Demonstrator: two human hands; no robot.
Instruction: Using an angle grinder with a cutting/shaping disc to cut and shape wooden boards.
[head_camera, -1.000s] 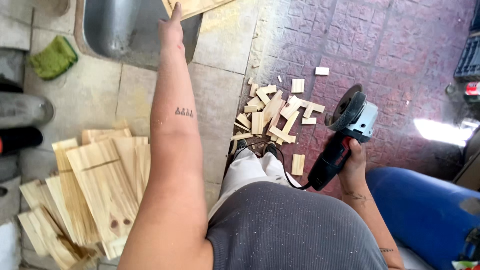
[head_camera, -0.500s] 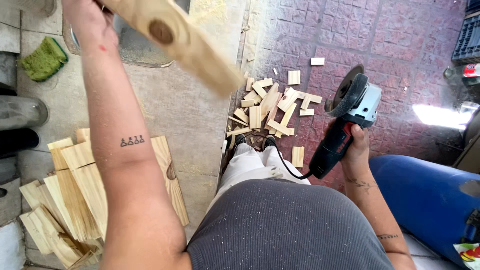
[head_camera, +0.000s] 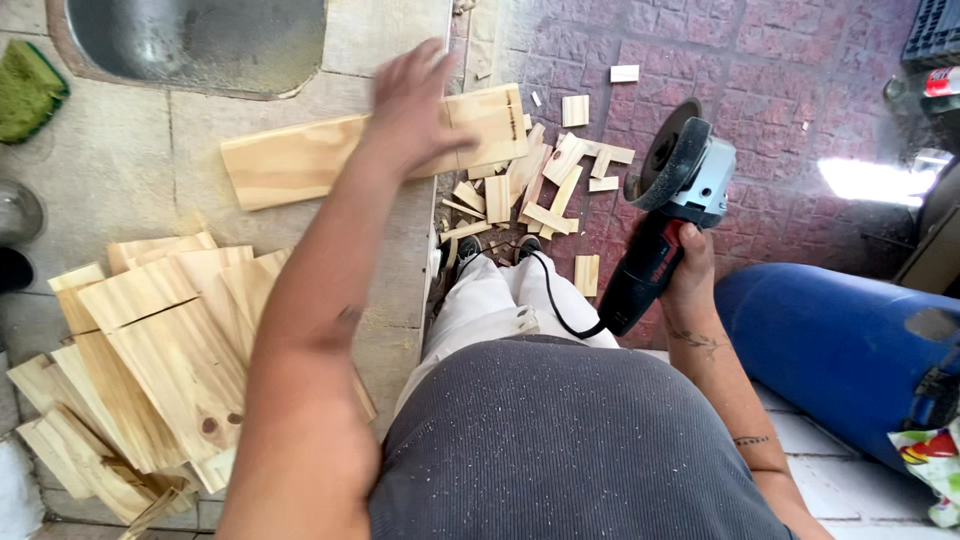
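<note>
Under the left hand (head_camera: 415, 105), a pine board (head_camera: 300, 160) hangs level over the paved floor (head_camera: 120, 180), gripped near its far end.
Right hand (head_camera: 690, 275) is wrapped around the angle grinder (head_camera: 665, 215), disc tilted away from the legs, likely for safety. Offcuts (head_camera: 545, 185) lie just beyond the board's end; stacked boards (head_camera: 150, 350) sit below the left forearm, within easy reach.

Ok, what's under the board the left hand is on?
Under the board is pale paving; its right end overlaps wood offcuts. The left hand covers its middle, so that part stays unseen.
</note>
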